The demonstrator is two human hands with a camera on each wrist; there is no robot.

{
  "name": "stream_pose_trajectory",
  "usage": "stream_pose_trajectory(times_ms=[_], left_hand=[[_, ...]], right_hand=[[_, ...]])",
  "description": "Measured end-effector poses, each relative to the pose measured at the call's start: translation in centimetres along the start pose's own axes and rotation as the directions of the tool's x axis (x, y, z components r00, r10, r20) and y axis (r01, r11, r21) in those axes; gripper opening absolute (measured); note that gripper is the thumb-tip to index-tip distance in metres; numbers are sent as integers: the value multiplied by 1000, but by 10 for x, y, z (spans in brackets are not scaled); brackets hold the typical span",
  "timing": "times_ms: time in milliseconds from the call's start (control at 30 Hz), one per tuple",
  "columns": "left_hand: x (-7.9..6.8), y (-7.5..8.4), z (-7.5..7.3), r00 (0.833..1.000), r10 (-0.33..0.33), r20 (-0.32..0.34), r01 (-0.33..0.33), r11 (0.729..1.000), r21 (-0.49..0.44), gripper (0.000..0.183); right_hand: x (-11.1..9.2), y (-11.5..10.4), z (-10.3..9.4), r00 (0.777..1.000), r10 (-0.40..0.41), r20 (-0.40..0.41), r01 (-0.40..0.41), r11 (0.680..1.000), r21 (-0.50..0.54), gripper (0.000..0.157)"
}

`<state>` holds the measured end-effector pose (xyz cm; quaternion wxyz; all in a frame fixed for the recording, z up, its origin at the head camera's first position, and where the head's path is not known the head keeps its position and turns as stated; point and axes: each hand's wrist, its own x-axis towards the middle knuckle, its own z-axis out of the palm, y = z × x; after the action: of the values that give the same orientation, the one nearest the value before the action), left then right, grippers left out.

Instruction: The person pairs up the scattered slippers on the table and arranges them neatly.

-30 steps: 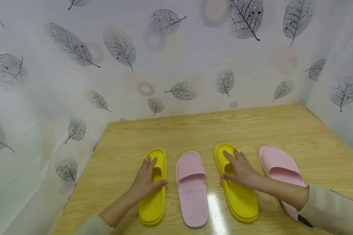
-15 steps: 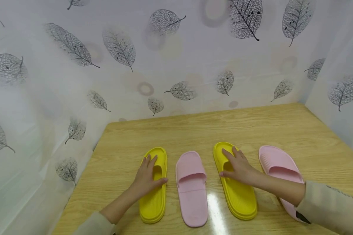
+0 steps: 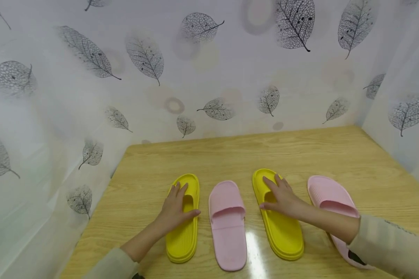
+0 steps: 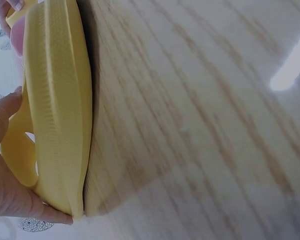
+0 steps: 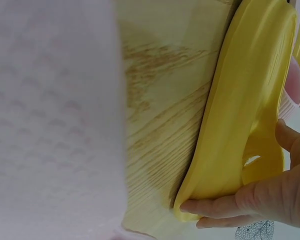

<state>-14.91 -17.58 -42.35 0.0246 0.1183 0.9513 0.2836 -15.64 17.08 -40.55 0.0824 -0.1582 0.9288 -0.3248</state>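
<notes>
Two yellow slippers lie toe-away on the table. In the head view my left hand [image 3: 174, 211] grips the left yellow slipper [image 3: 181, 244], its fingers at the strap and its thumb at the inner edge. My right hand [image 3: 283, 197] holds the other yellow slipper [image 3: 285, 240] the same way, thumb on the left edge, fingers over the toe strap. Between them is a pink slipper [image 3: 229, 244]. Another pink slipper [image 3: 329, 193] lies at the far right, partly hidden under my right forearm. Both wrist views show fingertips reaching the slippers' toe edges.
Wood-grain table [image 3: 209, 155] runs beneath all the slippers. A pale curtain [image 3: 223, 69] with leaf prints stands along its back and both sides. In the right wrist view, a pink slipper [image 5: 55, 120] fills the left side, close to the camera.
Both yellow slippers have slid slightly away from me under my hands, the right one also a little leftward. The pink slippers stay about where they were.
</notes>
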Motion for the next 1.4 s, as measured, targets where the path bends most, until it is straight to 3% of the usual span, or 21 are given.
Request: stream_pose_trajectory(times_ms=[1400], left_hand=[[19, 1, -1, 1000, 16, 6, -16, 1000, 14, 92]], right_hand=[[19, -2, -2, 1000, 12, 12, -12, 1000, 2, 85]])
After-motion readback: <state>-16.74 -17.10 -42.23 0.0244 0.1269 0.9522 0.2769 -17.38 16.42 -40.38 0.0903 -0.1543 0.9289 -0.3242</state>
